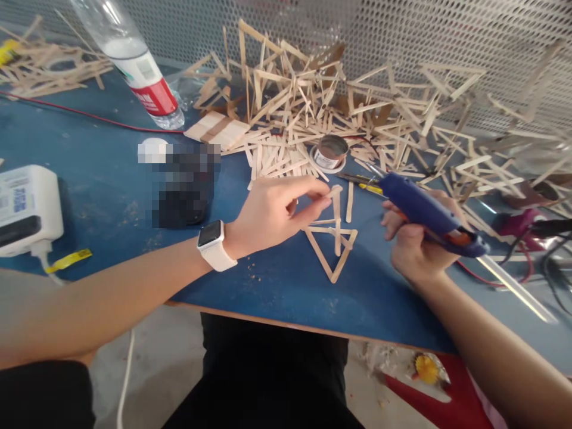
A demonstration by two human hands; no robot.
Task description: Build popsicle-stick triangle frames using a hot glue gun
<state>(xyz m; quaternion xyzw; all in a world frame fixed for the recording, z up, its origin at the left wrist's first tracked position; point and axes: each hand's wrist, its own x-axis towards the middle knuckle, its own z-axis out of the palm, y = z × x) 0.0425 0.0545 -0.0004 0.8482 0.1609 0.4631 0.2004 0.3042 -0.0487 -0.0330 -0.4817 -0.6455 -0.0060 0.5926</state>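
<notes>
My left hand (279,208), with a white watch on the wrist, pinches the upper end of a popsicle stick (337,220) between thumb and fingertips. That stick reaches down over a triangle of popsicle sticks (322,253) lying on the blue table (277,292). Whether it touches the triangle I cannot tell. My right hand (417,238) is wrapped around a blue hot glue gun (420,202), its nozzle pointing up and left, away from the triangle. A clear glue stick (518,289) juts from the gun's rear. Another loose stick (349,202) lies just right of the held one.
A large heap of popsicle sticks (290,113) spreads along the mesh panel (402,30). Before it stand a small tin (330,152) and a yellow-handled tool (370,188). On the left are a water bottle (143,77), a blurred dark object (183,185) and a white power unit (29,208).
</notes>
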